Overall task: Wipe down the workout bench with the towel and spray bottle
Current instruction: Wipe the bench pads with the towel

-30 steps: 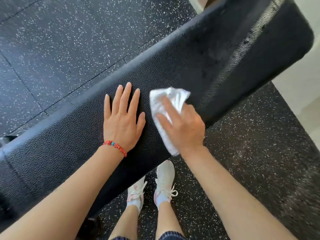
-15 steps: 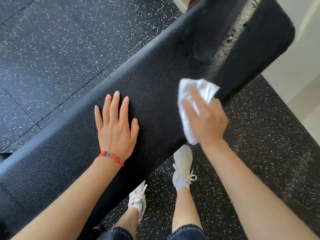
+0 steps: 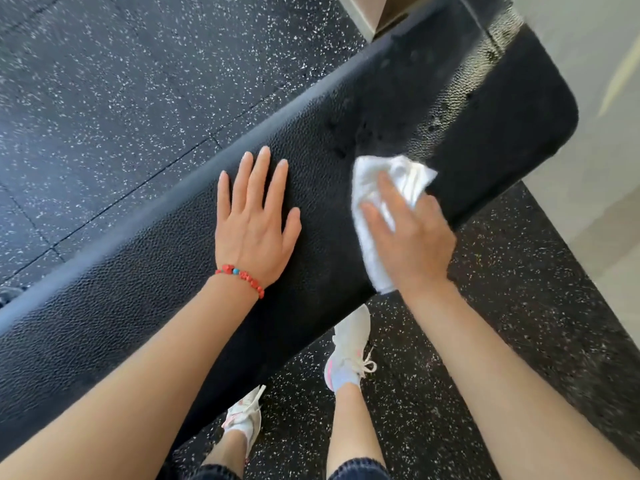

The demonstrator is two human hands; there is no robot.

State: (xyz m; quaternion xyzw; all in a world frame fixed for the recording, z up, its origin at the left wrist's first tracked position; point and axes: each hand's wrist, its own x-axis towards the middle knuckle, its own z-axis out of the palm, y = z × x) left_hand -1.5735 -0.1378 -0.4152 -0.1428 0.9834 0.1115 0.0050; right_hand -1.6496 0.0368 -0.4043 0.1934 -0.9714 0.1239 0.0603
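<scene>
My right hand (image 3: 412,240) pressed the white towel (image 3: 372,216) onto the bench pad (image 3: 156,292) near its front edge, fingers fairly straight over the cloth. My left hand (image 3: 254,226) lay spread flat beside it, bracing me. Wet droplets (image 3: 360,133) sat just beyond the towel; I judged firm, overlapping strokes toward them best.

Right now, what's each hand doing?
Left hand: open, flat on the black textured bench pad.
Right hand: open, fingers pressing the white towel on the pad.
</scene>
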